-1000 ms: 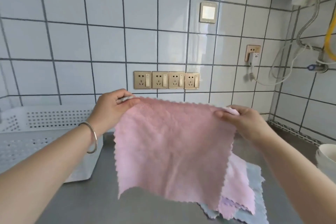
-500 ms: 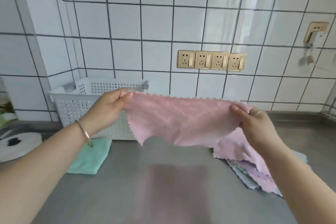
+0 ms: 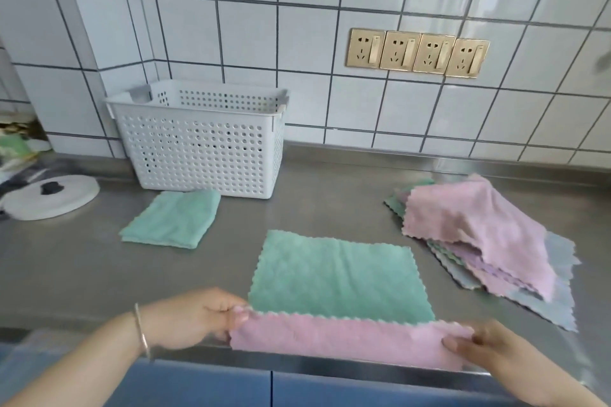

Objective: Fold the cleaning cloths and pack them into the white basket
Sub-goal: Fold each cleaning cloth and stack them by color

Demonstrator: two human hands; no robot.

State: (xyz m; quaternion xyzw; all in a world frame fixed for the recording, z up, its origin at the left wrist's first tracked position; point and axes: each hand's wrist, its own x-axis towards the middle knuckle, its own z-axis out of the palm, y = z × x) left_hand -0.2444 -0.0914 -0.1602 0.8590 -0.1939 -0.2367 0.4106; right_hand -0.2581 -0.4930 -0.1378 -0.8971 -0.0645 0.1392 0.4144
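We see a two-sided cloth (image 3: 337,281), green on its upturned face and pink on the strip folded up along the worktop's (image 3: 317,211) front edge. The left hand (image 3: 195,317) pinches the left end of that pink strip between thumb and curled fingers; a thin bracelet (image 3: 142,330) sits on its wrist. The right hand (image 3: 486,350) pinches the strip's right end in the same way. The rest of the cloth lies flat on the worktop, reaching toward the back. The white basket (image 3: 201,139) stands upright at the back left, against the tiled wall, and a folded green cloth (image 3: 172,218) lies just in front of it. A loose pile of cloths (image 3: 476,238), pink on top, rests toward the right edge. A round white lid (image 3: 49,196) lies at the left edge
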